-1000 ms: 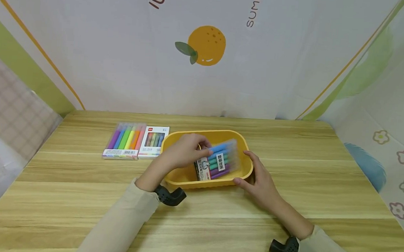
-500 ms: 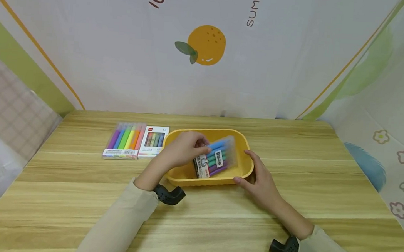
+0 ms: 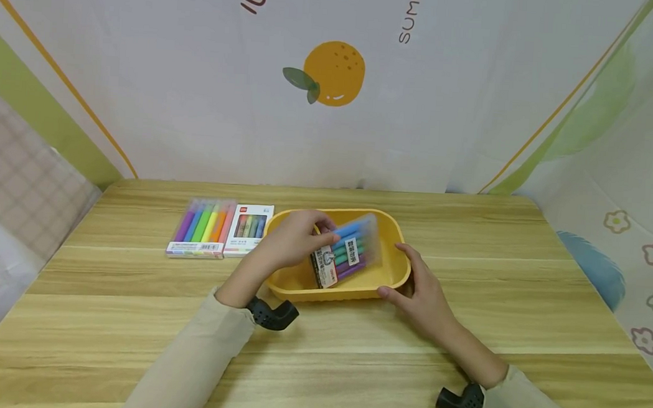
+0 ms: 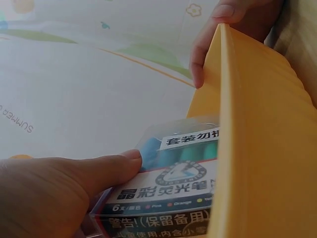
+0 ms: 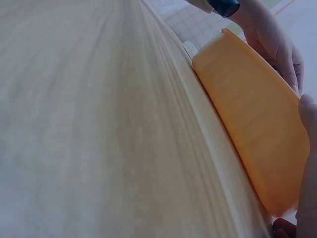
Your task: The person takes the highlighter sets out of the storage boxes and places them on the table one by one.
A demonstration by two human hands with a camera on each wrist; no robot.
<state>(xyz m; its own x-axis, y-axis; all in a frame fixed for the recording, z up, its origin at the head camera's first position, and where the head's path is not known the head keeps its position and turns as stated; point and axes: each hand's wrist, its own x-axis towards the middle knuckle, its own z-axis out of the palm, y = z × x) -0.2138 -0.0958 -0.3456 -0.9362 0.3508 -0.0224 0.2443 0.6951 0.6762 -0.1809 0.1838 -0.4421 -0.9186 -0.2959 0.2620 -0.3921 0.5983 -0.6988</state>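
My left hand [image 3: 296, 239] reaches into the yellow plastic basket [image 3: 380, 285] and grips a clear pack of highlighters [image 3: 351, 252] by its upper left part. Blue, green and purple pens show through the pack, which lies tilted inside the basket. In the left wrist view the thumb presses on the printed face of the pack [image 4: 183, 173]; the other fingers are hidden behind it. At the basket's right end, my right hand [image 3: 422, 294] holds the rim, its thumb at the front corner and fingers round the end wall.
Left of the basket, a clear pack of rainbow highlighters [image 3: 201, 227] lies flat on the wooden table [image 3: 349, 380]. Beside it, close to the basket's left end, is a white box of pens [image 3: 245, 246] with a window. A printed curtain [image 3: 198, 96] hangs behind the table's back edge.
The highlighter pack in my left hand has tilted, its right end swinging up and slightly left. The right hand has stayed at the basket's right end.
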